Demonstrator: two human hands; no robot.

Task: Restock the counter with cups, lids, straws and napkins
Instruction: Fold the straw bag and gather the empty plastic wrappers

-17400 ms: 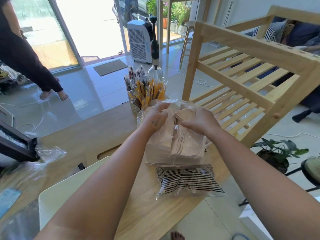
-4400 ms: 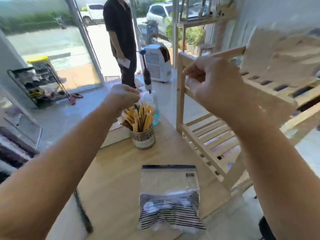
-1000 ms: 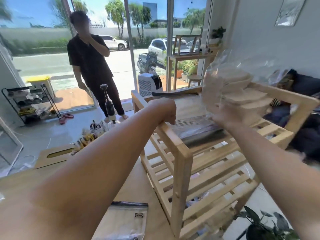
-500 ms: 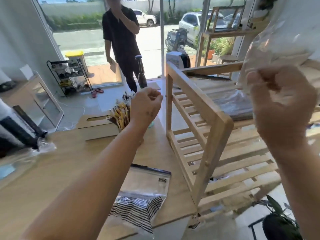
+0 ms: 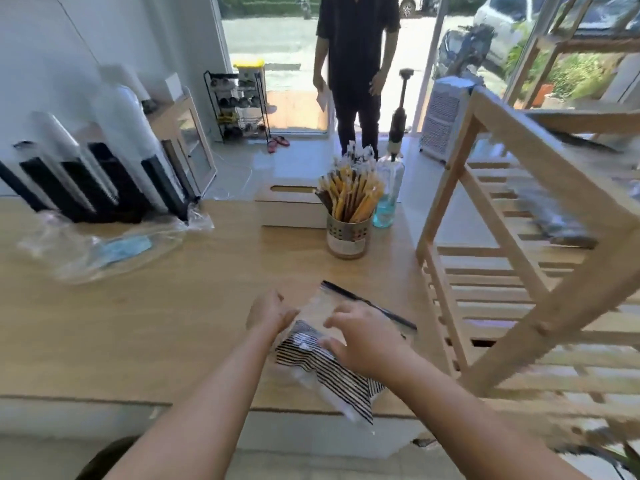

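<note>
the striped zip bag (image 5: 332, 374) is seen overhanging the tabletop (image 5: 138, 323) edge. the right hand (image 5: 363, 337) is spread open over it; the left hand's (image 5: 272, 313) hold cannot be told. it could be tugged off.

Wooden slatted rack (image 5: 540, 161) at right; person in black (image 5: 356, 64) in doorway, shoe rack (image 5: 239, 105) nearby

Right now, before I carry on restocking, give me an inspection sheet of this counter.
Surface: light wooden counter.
Job's things: zip bag of striped contents near the front edge; straws in a metal holder; sleeved stacks at left.
Clutter: loose plastic wrap, pump bottle.
Hands: left hand at the bag's edge, grip unclear; right hand spread on it.
Cables: thin white lead on the floor.
Surroundings: wooden rack at right; person in doorway.
</note>
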